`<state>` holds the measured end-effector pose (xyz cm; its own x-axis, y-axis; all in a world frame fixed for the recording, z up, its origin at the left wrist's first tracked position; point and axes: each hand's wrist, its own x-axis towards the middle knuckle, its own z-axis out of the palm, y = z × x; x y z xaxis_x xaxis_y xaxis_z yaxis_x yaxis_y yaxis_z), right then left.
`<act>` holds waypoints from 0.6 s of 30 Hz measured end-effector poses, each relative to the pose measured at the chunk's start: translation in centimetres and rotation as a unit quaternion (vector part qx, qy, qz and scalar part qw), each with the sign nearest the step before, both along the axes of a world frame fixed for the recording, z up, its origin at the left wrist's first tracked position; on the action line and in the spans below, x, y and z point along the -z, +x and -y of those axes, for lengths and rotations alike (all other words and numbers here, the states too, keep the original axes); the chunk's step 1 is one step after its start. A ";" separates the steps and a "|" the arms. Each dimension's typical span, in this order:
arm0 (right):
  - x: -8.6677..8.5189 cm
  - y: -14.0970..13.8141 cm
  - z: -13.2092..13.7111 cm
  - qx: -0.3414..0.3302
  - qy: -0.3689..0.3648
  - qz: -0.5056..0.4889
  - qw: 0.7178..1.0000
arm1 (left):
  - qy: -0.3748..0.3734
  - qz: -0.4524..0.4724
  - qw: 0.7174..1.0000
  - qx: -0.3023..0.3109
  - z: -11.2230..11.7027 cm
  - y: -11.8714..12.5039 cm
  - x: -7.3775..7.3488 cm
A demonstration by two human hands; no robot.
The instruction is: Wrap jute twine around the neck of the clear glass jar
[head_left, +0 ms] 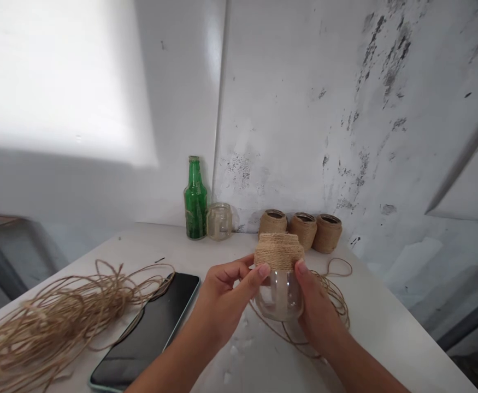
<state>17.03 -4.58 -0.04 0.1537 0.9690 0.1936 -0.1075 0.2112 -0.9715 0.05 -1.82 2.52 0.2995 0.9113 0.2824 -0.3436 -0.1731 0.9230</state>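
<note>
Jar (280, 299), its upper half covered by a twine wrap (278, 251), is held just above the table (386, 327), pinched between my left hand (226, 297) and right hand (318, 311); I'd lay each coil snug, no gaps.

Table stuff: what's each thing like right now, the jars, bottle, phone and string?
Held jar: top wrapped in twine, bottom bare glass, gripped by left hand and right hand.
Three jars: fully wrapped, lidless.
Small jar: bare, upright.
Green bottle: upright.
Phone: face up, screen dark.
Twine bundle: loose, tangled.
</note>
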 end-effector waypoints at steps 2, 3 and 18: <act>-0.2 -0.2 0.0 0.022 -0.006 0.020 1.000 | 0.000 -0.031 0.999 -0.039 -0.2 0.0 0.4; -0.3 -0.4 0.0 0.021 -0.004 0.023 1.000 | 0.005 -0.050 0.997 -0.060 -0.2 0.1 0.6; 0.2 -0.6 0.2 0.007 0.014 -0.037 0.999 | 0.015 -0.079 0.995 -0.059 -0.3 -0.3 0.8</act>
<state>16.44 -4.79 -0.27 0.1823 0.9608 0.2089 -0.1764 0.2410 -0.9544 -0.27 -1.53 1.70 0.2333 0.9350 0.2672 -0.1696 -0.2314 0.9580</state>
